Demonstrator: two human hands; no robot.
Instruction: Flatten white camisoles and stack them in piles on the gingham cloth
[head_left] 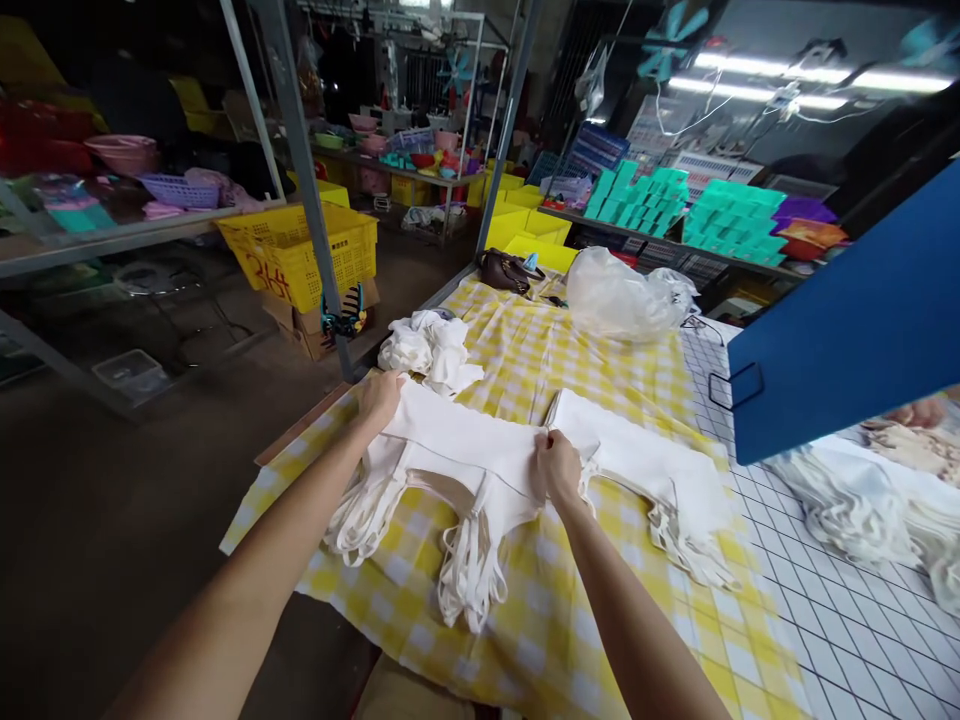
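Fingers of the left hand (381, 393) press flat on the white cloth bag (457, 450) at frame centre on the table (525, 640); right hand (559, 468) pinches its other edge. Looks soft, light, floppy, so grab the edges, not the dangling straps (469, 570).

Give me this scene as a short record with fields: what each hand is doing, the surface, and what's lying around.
left hand: flat on the far left corner of the white cloth stack
right hand: gripping the right edge of the same stack
stack: white fabric pieces with straps hanging toward the person
surface: yellow checked tablecloth
right of stack: second white cloth stack
behind stack: crumpled white cloths
far end: clear plastic bag, dark brown bag
floor, left: yellow crate
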